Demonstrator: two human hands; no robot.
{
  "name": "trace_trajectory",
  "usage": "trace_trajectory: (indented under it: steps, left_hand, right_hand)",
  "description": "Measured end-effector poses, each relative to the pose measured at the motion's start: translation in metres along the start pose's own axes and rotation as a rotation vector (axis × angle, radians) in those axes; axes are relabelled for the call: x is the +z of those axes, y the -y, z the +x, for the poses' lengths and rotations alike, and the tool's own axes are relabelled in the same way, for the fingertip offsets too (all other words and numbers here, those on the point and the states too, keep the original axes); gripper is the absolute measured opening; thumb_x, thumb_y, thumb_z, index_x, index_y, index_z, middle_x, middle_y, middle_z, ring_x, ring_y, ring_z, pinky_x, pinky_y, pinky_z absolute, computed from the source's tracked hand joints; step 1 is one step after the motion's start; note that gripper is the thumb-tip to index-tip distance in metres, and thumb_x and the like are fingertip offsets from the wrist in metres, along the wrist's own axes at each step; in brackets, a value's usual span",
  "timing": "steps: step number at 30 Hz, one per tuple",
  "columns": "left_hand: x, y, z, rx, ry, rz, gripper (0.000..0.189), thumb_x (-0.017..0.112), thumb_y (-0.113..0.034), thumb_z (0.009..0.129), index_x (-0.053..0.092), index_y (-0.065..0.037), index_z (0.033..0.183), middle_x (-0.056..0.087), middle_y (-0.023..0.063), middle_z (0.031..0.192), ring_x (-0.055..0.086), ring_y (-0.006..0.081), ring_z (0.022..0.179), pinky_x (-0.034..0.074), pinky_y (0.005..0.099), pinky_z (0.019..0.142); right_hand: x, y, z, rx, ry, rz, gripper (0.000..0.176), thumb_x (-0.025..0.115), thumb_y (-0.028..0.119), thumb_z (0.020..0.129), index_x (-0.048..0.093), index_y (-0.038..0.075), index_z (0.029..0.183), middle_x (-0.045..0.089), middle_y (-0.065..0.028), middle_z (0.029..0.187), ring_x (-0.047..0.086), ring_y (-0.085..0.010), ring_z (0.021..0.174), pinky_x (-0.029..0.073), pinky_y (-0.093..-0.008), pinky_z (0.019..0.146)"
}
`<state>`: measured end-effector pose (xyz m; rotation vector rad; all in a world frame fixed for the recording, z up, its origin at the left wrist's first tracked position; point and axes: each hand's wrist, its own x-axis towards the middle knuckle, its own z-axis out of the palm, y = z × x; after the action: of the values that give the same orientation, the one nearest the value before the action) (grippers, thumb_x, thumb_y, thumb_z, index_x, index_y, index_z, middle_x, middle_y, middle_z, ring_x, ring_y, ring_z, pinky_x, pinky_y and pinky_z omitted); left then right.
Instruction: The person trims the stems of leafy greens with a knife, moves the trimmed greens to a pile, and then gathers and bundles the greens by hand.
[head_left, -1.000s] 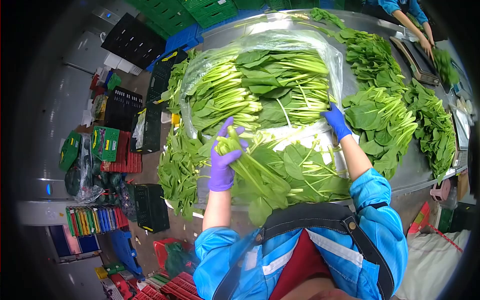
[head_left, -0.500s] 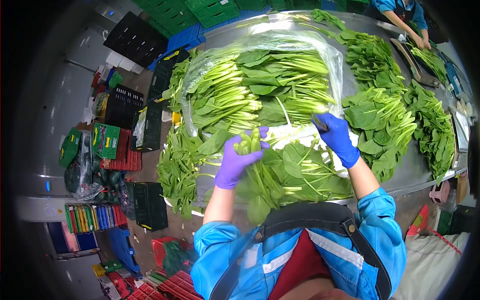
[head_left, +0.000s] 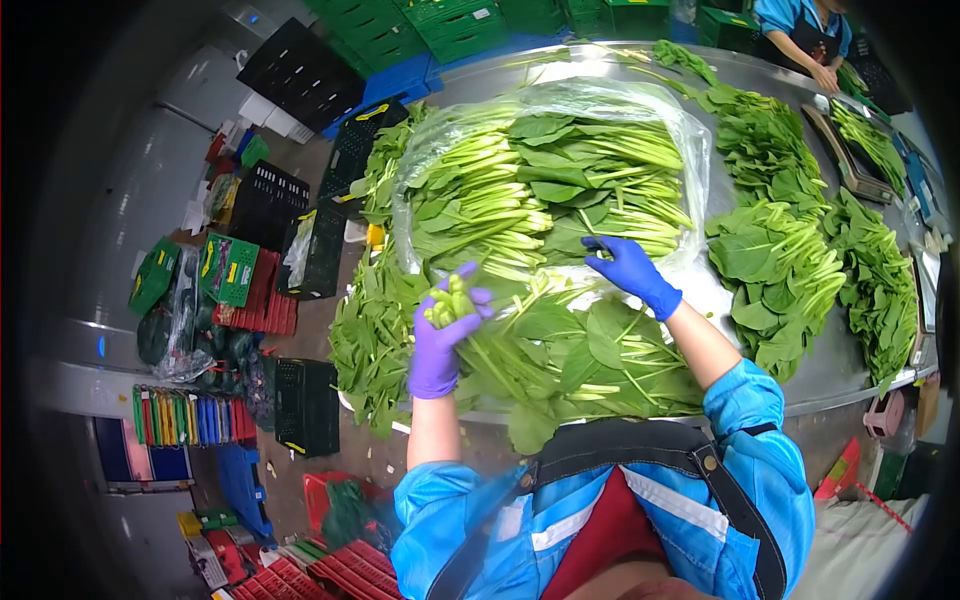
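Observation:
My left hand (head_left: pixel 447 335), in a purple glove, is closed round a bunch of leafy greens (head_left: pixel 459 304). The cut stems point up past the fingers and the blurred leaves hang down to the right. My right hand (head_left: pixel 632 275), in a blue glove, has its thumb and fingers apart, with nothing clearly seen between them. It hovers by the lower edge of the stacked greens (head_left: pixel 590 165), which lie in two rows on a clear plastic sheet (head_left: pixel 703 150). Loose greens (head_left: pixel 620 350) lie between my hands and my body.
More greens lie in piles at the right (head_left: pixel 775 260) and left (head_left: pixel 375 330) of the metal table (head_left: pixel 820 375). A co-worker's hands (head_left: pixel 825 78) are at the far right, near a tray (head_left: pixel 850 160). Green crates (head_left: pixel 450 25) stand behind; black crates (head_left: pixel 305 400) stand left.
The view has shifted slightly. My left hand has moved left and down with its bunch. My right hand has moved left, away from the stem ends, and its fingers have spread.

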<state>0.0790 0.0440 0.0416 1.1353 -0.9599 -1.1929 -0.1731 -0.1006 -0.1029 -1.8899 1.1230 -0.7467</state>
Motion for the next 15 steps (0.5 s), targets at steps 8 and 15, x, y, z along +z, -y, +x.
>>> trace_trajectory:
  steps: [8, 15]
  left_hand:
    - [-0.066, 0.013, -0.001, 0.088, -0.062, 0.406, 0.049, 0.07, -0.001, 0.066, 0.059, 0.0, 0.114, 0.063, 0.0064, 0.106, 0.058, 0.0127, 0.089, 0.048, 0.0261, 0.078]
    - [-0.068, 0.087, 0.08, -0.433, 0.066, -0.244, 0.048, 0.059, -0.009, 0.071, 0.054, 0.001, 0.118, 0.062, 0.0079, 0.107, 0.061, 0.0189, 0.088, 0.049, 0.0291, 0.079]
  right_hand:
    - [0.067, 0.008, 0.106, 0.017, -0.057, -0.005, 0.065, 0.069, 0.038, 0.073, 0.049, 0.008, 0.128, 0.059, -0.0189, 0.116, 0.058, -0.0329, 0.105, 0.045, -0.0369, 0.09]
    - [0.092, 0.027, 0.159, 0.119, -0.229, -0.152, 0.067, 0.067, 0.045, 0.073, 0.048, 0.007, 0.125, 0.061, -0.0213, 0.108, 0.059, -0.0363, 0.099, 0.047, -0.0424, 0.084]
